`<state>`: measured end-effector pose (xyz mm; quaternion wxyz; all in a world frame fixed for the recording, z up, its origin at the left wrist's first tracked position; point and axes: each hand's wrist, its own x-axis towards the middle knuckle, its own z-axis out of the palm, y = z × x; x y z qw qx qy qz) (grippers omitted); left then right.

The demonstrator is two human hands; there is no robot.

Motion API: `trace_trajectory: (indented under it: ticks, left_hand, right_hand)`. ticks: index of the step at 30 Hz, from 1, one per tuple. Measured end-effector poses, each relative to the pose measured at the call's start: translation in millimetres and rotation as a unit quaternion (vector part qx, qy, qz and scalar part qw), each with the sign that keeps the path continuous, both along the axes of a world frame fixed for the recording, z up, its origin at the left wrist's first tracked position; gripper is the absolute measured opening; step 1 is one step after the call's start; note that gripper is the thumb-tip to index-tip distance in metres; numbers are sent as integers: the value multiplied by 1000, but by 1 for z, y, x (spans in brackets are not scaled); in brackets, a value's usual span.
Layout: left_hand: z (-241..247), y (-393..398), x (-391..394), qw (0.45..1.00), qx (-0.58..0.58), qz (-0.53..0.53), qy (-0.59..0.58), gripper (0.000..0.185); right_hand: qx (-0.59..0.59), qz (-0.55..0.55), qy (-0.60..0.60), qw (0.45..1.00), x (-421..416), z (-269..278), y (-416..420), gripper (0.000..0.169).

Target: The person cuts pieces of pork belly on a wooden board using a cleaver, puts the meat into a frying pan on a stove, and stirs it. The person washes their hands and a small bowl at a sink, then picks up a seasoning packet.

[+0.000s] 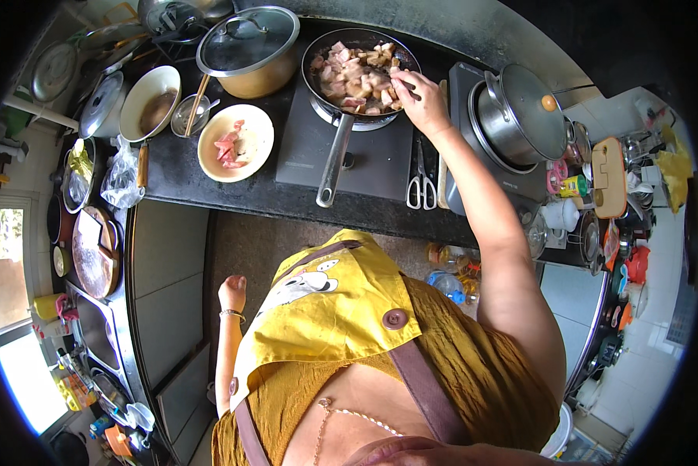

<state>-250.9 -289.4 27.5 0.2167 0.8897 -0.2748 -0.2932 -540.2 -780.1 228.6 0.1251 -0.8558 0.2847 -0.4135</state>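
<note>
Over the right rim of a frying pan (342, 118) is my right hand (423, 105), its fingers bent close to the diced meat (357, 76). Whether they pinch a piece cannot be made out. The pan rests on a flat black cooktop (372, 160), its metal handle towards me. My left hand (232, 293) hangs low beside the yellow apron (331, 314), fingers curled; its palm is hidden. Left of the pan, a cream bowl (261, 145) holds several strips of raw meat (227, 150). Scissors (421, 189) lie right of the cooktop.
A lidded pot (250, 81) stands behind the bowl. Chopsticks (197, 105) lie across a small glass bowl (181, 119), beside a pan with brown residue (156, 110). At right, a steel pot (515, 122) sits on a second cooktop. Plastic bottles (446, 285) stand on the floor.
</note>
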Motion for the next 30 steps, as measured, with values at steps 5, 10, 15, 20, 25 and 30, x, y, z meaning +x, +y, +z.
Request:
trace_trajectory:
  ticks: [5,10,15,20,25,30]
  left_hand:
    - [-37,12,10,997,-15,27,64,21]
    - [-12,-31,13,993,-88,-16,77,20]
    - [-17,-31,21,990,-110,-33,80,20]
    - [-29,-24,24,991,-104,-26,86,21]
    - [-25,-20,26,988,-112,-2,102,19]
    - [-13,-29,14,991,-97,-5,89,18]
  right_hand:
    - [36,53,-26,998,28,19,58,9]
    - [102,-66,-10,993,4,-2,22,13]
    - [38,-149,37,987,-29,48,2,14]
    - [276,-162,-66,945,-27,29,13,19]
    - [310,-89,-122,939,8,43,40,23]
    - [124,69,-24,990,52,1,50,15]
